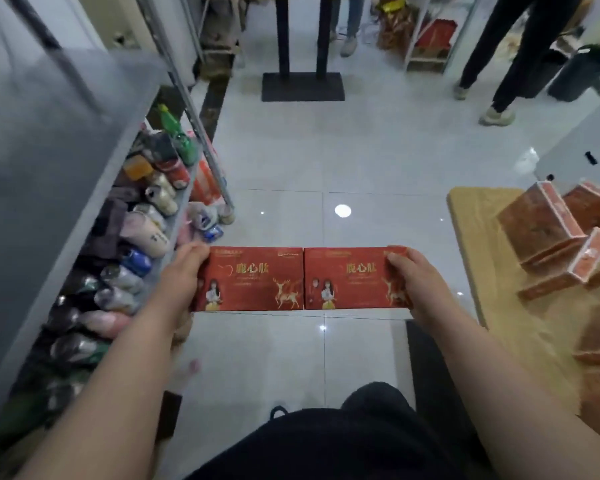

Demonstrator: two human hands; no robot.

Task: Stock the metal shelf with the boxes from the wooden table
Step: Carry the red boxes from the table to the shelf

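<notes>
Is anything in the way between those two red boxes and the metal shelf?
Nothing visible. The red boxes, gripped by the left hand and right hand, are beside the metal shelf, though its nearest tier is crowded with bottles.

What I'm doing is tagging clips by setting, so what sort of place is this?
Probably a small shop or stockroom: a metal shelf crowded with bottles and cans, red boxes stacked on a wooden table, and two matching boxes being carried.

Cool, even indoor light falls from overhead, leaving white glare spots on the glossy floor tiles point(361, 157). Wide-angle distortion bends the edges, where the metal shelf point(49, 150) and the boxes point(537, 233) on the wooden table point(478, 216) blur.
</notes>
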